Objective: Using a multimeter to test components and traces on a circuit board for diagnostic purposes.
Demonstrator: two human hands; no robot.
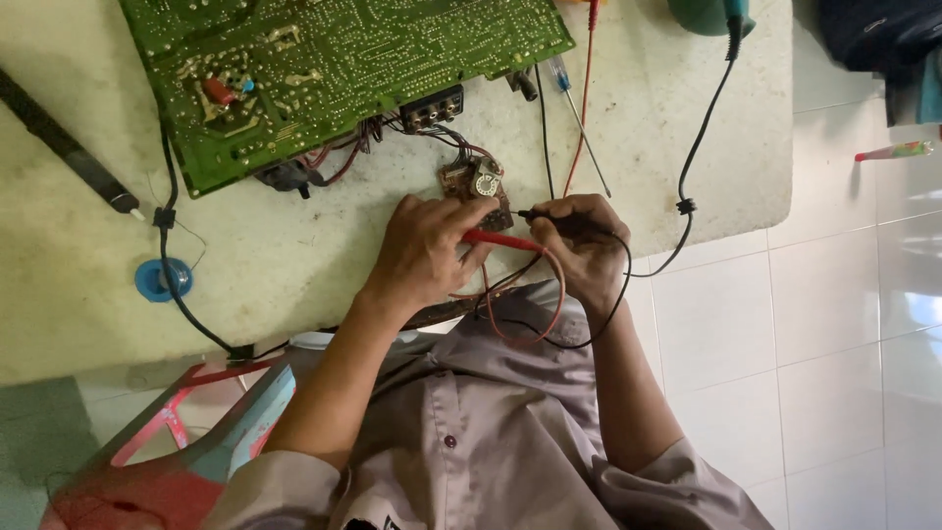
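My left hand (424, 255) grips a red test probe (502, 239) that lies across its fingers, pointing right. My right hand (579, 245) grips a black test probe (542, 214) whose tip points left toward a small brown circuit board (475, 184). That small board lies on the worktable (294, 265) just beyond both hands, joined by thin wires to a large green circuit board (334, 69). Red and black probe leads (535, 329) loop down over my lap.
A screwdriver (579, 128) and a thin red lead lie right of the green board. A blue solder spool (162, 280) and a black cable sit at left, a black pen-like tool (64, 142) at far left. A plastic stool (186, 432) stands below; white floor tiles at right.
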